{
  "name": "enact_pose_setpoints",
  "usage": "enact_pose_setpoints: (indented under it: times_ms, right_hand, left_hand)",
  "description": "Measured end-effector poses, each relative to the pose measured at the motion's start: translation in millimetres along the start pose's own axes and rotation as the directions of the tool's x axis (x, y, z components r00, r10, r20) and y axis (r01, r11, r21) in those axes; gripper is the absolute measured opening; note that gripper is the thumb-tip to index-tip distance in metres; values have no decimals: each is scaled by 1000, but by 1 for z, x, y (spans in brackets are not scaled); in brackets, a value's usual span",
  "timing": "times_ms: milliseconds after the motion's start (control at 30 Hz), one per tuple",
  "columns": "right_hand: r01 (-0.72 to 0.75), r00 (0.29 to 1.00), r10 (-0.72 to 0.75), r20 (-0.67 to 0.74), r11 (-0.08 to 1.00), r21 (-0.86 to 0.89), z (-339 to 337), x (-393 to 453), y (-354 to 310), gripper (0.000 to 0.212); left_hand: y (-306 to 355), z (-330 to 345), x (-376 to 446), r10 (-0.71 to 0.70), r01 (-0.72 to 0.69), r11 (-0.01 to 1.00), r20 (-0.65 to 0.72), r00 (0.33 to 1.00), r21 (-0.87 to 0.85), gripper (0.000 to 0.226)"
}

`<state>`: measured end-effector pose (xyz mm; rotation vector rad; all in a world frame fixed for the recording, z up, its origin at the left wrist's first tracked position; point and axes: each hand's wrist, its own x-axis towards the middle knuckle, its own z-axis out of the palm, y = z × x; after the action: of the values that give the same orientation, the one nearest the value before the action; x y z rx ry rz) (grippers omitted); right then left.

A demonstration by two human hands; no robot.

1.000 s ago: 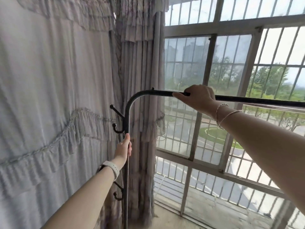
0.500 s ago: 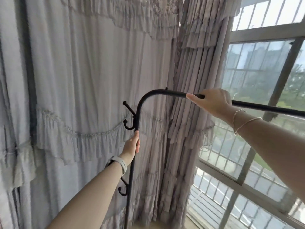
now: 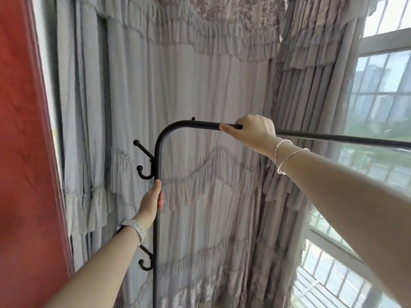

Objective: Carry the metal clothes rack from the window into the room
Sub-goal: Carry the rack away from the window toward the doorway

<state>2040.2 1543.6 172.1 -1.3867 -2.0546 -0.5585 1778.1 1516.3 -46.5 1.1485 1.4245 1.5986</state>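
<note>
The black metal clothes rack point(image 3: 169, 133) stands in front of me, its top bar running right and its left post dropping down out of frame. Small hooks stick out from the post on its left side. My left hand point(image 3: 152, 200) is closed around the upright post just below the upper hooks. My right hand point(image 3: 253, 131) grips the top bar a little right of the curved corner. The rack's feet and its right end are out of view.
Grey ruffled curtains point(image 3: 200, 96) hang right behind the rack. The barred window point(image 3: 378, 103) fills the right side. A red door or panel edge point(image 3: 24, 152) stands close on the left.
My view has swung left, away from the window toward the curtain, and the red panel has come into sight. Both hands keep the same hold on the rack.
</note>
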Motion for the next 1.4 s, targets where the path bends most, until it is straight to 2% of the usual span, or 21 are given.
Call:
enact_pose_setpoints:
  times_ms: [367,533,667,1000,1400]
  right_hand:
    - [88,991,-104,87,980,177,26,28,-65,55]
    - [42,978,-82,192,978,204,38,43,-95,47]
    - [68,982,-113,153,960,273,42,44,-110,47]
    - [127,972,-192,135,915,383,49,51,-152,46]
    - [174,972,-225,69,885,432,69,66,-178,49]
  left_hand:
    - [7,-66,-16,73,-62,996,-159,985,70,60]
    - [9,-85,-22,34,-24,999,-237,971,46,55]
    - [12,-102,-33,26,-10,998,-251,968,63,55]
    - [6,-143,-41,119,-66,984,-342,932,164,59]
    - [9,-163,-41,80,-25,989,-396,915,143,56]
